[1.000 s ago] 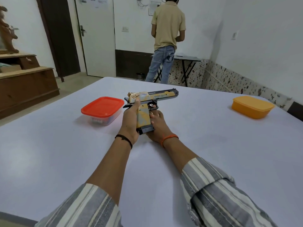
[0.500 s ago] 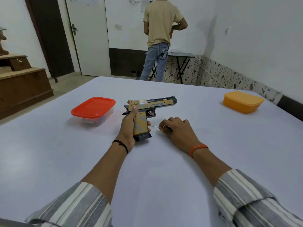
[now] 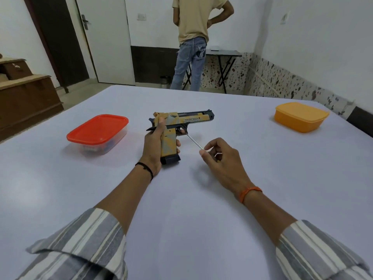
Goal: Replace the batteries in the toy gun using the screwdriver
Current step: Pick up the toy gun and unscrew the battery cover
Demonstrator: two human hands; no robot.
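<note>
Gripping the yellow-and-grey plastic toy gun (image 3: pixel 171 136) by its handle, the left hand (image 3: pixel 153 146) holds it upright; the right hand (image 3: pixel 220 158) pinches a thin metal screwdriver (image 3: pixel 194 142), whose tip points at the trigger beyond the fingertips.

Left hand (image 3: pixel 152 145): fingers curled in a grip, thumb pointing up, forearm stretched forward.
Right hand (image 3: pixel 221 158): thumb and forefinger pinching, other fingers curled.

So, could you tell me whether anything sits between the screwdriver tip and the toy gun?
Nothing visible does. The right hand pinches the screwdriver, whose thin shaft runs over bare table to the toy gun near the trigger. The left hand grips the handle and is clear of the shaft.
</note>
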